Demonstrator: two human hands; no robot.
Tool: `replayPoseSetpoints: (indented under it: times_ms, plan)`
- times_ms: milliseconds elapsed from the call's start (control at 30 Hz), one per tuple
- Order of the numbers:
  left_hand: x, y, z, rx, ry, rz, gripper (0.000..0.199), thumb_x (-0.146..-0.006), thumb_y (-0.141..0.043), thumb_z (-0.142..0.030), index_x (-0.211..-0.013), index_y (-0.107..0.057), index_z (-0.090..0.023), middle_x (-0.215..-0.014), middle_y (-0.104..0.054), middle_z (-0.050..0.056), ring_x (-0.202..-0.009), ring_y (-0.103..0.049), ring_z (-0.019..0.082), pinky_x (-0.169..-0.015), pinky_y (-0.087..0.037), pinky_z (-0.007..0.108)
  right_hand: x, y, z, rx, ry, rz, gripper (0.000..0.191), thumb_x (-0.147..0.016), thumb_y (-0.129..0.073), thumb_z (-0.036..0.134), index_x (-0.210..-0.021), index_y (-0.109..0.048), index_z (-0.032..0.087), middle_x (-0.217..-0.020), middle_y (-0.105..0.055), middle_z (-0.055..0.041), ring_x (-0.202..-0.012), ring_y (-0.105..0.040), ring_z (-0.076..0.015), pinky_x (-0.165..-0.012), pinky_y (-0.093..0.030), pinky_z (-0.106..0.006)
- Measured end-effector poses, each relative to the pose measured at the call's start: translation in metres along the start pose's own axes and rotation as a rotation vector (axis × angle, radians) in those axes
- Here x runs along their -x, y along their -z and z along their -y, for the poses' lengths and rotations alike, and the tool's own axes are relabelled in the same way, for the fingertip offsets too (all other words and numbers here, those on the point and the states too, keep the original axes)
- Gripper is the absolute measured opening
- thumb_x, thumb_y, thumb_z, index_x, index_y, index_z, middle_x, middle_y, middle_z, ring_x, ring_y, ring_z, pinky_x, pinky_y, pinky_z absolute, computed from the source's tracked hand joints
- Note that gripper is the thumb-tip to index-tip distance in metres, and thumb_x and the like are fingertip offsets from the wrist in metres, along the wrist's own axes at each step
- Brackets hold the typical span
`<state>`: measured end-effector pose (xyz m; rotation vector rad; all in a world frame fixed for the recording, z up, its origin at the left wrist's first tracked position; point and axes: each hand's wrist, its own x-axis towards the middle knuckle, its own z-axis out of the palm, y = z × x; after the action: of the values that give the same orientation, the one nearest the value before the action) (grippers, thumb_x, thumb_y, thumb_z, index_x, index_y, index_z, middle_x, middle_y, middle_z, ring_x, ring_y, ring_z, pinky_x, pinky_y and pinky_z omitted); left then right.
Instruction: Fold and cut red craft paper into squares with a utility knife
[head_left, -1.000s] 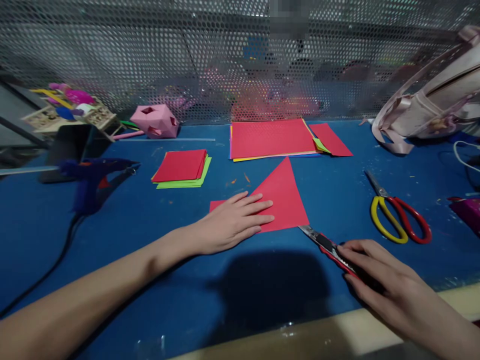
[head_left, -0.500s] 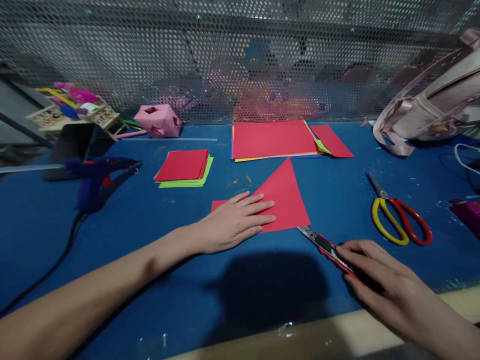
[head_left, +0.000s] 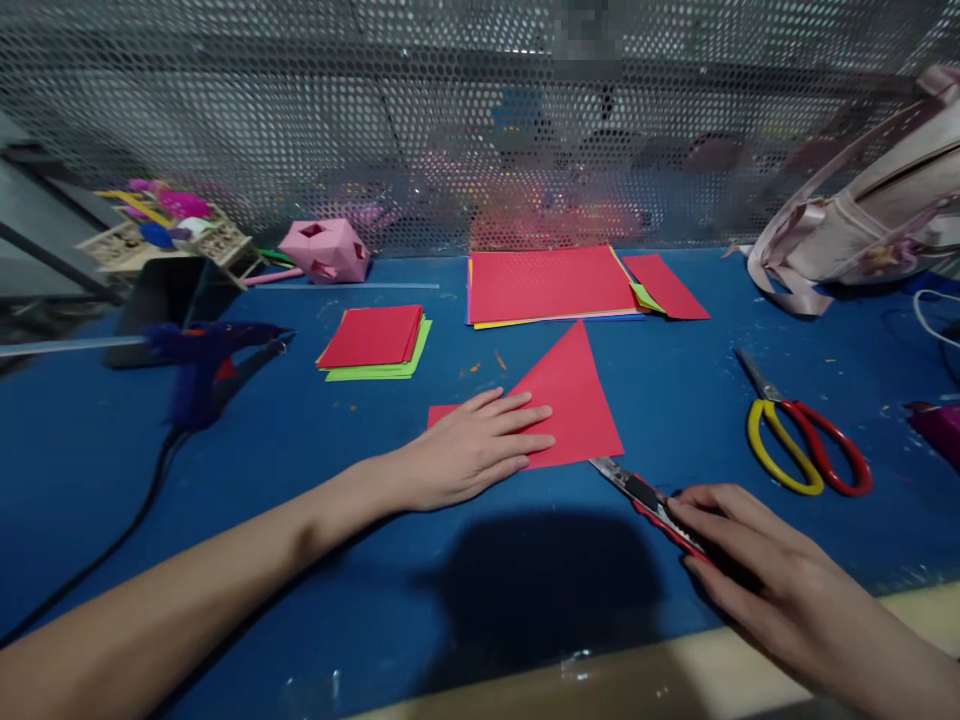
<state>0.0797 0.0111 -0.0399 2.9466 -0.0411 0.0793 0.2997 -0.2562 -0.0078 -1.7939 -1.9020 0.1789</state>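
Note:
My left hand (head_left: 480, 450) lies flat with fingers stretched over a folded sheet of red paper (head_left: 574, 405), pressing it to the blue table. The sheet has a pointed triangular flap, and a narrow strip of it shows left of the hand. In my right hand (head_left: 757, 545) is a utility knife (head_left: 652, 505) with a red and black handle, held between thumb and fingers. Its metal blade reaches the lower right edge of the red paper, and the tip appears hidden under that edge.
Scissors (head_left: 802, 440) with yellow and red handles lie at right. A stack of small square papers (head_left: 371, 337), larger coloured sheets (head_left: 551, 284) and a pink paper polyhedron (head_left: 330, 252) sit farther back. At left is a blue glue gun (head_left: 196, 375); a pale backpack (head_left: 862, 220) stands back right.
The view has shifted slightly, so everything sits a little lower and rightward. The knife blade has slid slightly left along the paper's lower edge. My left hand stays on the sheet.

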Motion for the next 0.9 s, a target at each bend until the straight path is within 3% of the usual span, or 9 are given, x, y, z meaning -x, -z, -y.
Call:
replayPoseSetpoints:
  times_ms: [900]
  plan:
    - [-0.0014,0.0022,-0.0007,0.042,0.021,0.005,0.043,-0.104,-0.028,-0.038,-0.142,-0.047,-0.030,-0.155,-0.036,0.002,-0.146,-0.026,0.022,-0.120,-0.017,0.049,-0.0028,-0.0035,0.0017,-0.006,0.014,0.020,0.034,-0.089,-0.054,0.019,-0.122,-0.064,0.021,-0.108,-0.068,-0.0099,-0.099,-0.068,-0.0177,-0.081,-0.058,-0.024]
